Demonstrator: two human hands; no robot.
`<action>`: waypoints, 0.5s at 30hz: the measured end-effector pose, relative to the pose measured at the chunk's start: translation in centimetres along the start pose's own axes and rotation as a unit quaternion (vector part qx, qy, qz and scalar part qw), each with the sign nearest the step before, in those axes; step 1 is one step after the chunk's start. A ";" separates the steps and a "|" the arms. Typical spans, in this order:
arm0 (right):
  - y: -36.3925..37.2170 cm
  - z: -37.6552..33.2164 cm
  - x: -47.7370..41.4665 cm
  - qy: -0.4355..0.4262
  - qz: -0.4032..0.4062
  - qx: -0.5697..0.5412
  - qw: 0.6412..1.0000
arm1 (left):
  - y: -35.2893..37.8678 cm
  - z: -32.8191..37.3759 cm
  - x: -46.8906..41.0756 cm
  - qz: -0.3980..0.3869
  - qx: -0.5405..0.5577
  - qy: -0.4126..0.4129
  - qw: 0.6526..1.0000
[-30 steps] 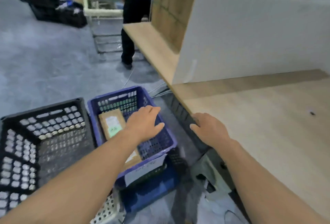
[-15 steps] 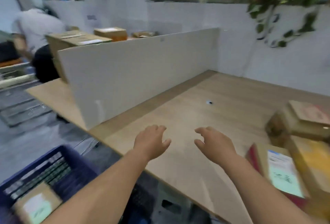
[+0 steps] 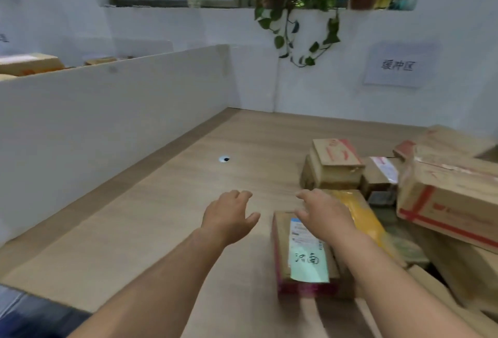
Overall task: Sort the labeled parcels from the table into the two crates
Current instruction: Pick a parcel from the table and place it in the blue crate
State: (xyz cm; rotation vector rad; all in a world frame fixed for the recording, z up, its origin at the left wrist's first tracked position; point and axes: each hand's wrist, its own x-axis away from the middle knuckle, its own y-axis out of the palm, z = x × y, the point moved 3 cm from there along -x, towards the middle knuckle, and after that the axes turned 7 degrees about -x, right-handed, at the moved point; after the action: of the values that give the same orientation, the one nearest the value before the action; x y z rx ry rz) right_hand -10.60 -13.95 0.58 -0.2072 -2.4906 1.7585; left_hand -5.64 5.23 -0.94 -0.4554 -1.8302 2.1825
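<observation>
**A:** Head view. How did the parcel look?

**B:** The labelled parcel was a flat brown box with a magenta edge on its near side. It lay on the table, lower right of centre. Its label was white print on top, and pale green below with handwritten characters.

**A:** What was around it?

**B:** A yellow parcel was just beside it on the right. Behind that stood stacked brown cartons, and a large carton with red tape sat at the right edge.

**A:** And the hands?

**B:** The right hand was over the far end of the labelled parcel. Its fingers were spread and loosely curved, and they held nothing. I could not tell whether the palm touched the box. The left hand hovered over bare table just left of the parcel. Its fingers were relaxed and also held nothing.

**A:** What changed from half a second before?

**B:** The view had swung right. The parcel had sat at the right edge of the frame, clear of the right hand, and now it was under that hand. The blue crate at lower left and the person at upper left had both dropped out of the frame. The white divider still ran along the left. Both hands were as empty as before.
</observation>
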 end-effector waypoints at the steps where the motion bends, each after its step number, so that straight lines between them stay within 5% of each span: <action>1: -0.2 1.1 -0.2 0.011 0.001 -0.006 1.000 | 0.2 0.8 -0.5 0.000 -0.003 0.007 1.000; 15: -0.7 9.2 -0.9 0.127 0.024 -0.045 0.991 | 3.2 5.9 -6.5 -0.044 -0.020 0.073 0.996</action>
State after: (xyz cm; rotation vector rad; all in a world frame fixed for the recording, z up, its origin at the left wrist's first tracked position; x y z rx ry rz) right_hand -11.08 -22.87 -1.80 -0.4702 -2.4010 1.5270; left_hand -1.99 -3.18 -2.69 -0.5188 -1.7831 2.0031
